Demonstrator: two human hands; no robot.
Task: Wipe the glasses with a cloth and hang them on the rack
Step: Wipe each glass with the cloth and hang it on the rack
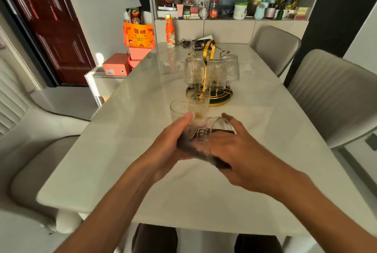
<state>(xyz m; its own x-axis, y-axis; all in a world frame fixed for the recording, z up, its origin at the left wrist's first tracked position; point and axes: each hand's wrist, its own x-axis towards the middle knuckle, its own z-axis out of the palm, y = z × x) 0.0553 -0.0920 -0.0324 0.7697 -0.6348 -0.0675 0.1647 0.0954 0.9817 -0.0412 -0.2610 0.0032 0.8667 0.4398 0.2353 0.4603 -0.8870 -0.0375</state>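
I am mid-wipe: my left hand [173, 140] grips the glass [201, 136] above the table's [102, 171] near edge, my right hand [230, 146] presses the dark cloth [221, 164] inside it. Next, I'd judge, invert it onto a free rack [210, 65] hook.

Both forearms bare, entering from 6 o'clock and converging toward frame centre. Left hand [169, 142] at 9 o'clock of the held glass [201, 136], palm turned inward, thumb extended toward 12 o'clock, fingers curled underneath. Right hand [230, 146] at 3 o'clock of same, back facing up, fingers wrapped against dark cloth [206, 154], index tip raised. Hands slightly motion-blurred.
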